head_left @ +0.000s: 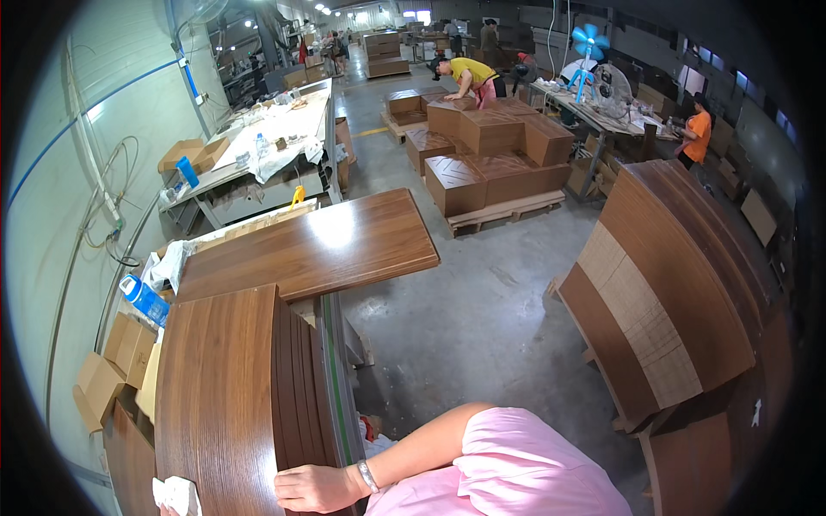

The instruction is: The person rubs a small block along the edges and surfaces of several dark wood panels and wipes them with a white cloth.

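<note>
A stack of brown wood-grain panels [215, 370] stands in front of me on the left, its layered edges facing right. My right hand [314, 488], with a bracelet at the wrist, is closed over the right edge of the top panel at its near end. At the near left corner lies a crumpled white cloth [176, 495]. Only a sliver of my left hand [169, 511] shows beneath the cloth, pressed against it; its fingers are mostly hidden. Beyond the stack, another glossy wood panel [318, 236] lies crosswise on the bench.
Left of the stack are an open cardboard box [129, 344] and a blue bottle [144, 299]. Stacked panels [637, 301] stand on the right. Farther off are brown cabinet boxes [495, 159] on a pallet, a worktable [292, 129], a blue fan [588, 43] and other people.
</note>
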Motion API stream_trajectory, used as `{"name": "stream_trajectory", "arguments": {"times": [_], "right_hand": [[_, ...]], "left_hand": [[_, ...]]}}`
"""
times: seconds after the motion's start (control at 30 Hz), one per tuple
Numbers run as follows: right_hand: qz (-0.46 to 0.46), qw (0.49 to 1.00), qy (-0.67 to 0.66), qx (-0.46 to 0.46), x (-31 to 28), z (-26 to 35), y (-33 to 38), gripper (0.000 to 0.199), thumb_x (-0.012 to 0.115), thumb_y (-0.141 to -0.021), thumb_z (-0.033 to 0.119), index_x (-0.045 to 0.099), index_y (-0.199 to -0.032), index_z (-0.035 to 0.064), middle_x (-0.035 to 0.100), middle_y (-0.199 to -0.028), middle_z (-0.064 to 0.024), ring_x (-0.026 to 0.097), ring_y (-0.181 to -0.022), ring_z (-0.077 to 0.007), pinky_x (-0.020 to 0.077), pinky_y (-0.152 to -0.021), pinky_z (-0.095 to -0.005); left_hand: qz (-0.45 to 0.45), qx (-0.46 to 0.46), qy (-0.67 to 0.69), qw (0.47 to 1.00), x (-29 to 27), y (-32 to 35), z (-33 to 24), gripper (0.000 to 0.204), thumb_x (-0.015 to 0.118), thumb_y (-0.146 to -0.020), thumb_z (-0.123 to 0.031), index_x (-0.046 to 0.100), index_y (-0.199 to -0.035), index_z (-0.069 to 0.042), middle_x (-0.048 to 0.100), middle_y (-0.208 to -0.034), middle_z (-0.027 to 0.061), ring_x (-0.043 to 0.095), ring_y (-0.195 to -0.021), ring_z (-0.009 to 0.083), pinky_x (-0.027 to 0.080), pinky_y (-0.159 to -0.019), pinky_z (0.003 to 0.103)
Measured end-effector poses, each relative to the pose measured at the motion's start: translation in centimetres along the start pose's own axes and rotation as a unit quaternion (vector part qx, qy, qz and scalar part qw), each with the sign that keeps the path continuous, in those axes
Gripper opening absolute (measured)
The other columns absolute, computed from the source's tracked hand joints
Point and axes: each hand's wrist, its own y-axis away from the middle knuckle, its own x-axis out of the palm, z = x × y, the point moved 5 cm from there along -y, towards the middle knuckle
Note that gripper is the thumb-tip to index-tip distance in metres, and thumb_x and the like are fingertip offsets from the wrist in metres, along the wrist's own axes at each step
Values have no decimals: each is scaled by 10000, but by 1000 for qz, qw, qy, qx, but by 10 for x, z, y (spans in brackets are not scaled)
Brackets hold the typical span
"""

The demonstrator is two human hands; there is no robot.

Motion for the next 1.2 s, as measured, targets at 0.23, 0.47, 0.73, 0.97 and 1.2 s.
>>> {"name": "stream_trajectory", "arguments": {"times": [0.23,0.47,0.73,0.97,1.2], "right_hand": [[-12,1000,-23,10,0,-5,-5,149,603,-690,155,488,-683,60,487,-762,-113,534,-737,-296,444,-594,-402],[10,999,-25,18,2,-4,-7,156,606,-639,165,485,-668,71,495,-769,-116,534,-762,-313,447,-624,-424],[33,998,-61,-6,0,-2,-22,224,607,-738,125,651,-936,30,633,-1053,-208,599,-1023,-378,492,-863,-487],[101,992,-66,-34,22,-4,-16,372,600,-758,95,657,-1120,30,616,-1248,-240,558,-1197,-405,422,-1021,-547],[131,987,-95,2,38,-8,-6,394,650,-770,167,641,-1142,35,599,-1291,-189,533,-1248,-374,395,-1049,-532]], "left_hand": [[8,-14,-3,1000,-5,8,-24,463,418,-1038,-327,596,-1309,3,607,-1316,223,557,-1235,366,410,-1072,418],[4,18,53,998,0,1,-11,506,399,-1038,-380,602,-1298,3,610,-1307,228,572,-1206,380,428,-1049,438],[-1,-3,47,999,7,-7,12,527,402,-1032,-409,607,-1287,4,621,-1287,228,574,-1199,383,429,-1045,446],[-3,38,-29,999,12,-17,31,519,378,-1040,-415,597,-1321,-38,610,-1317,206,564,-1222,379,416,-1058,451],[-6,45,-13,999,8,-14,30,509,382,-1031,-402,595,-1322,-43,610,-1321,198,560,-1230,375,407,-1072,453]]}}
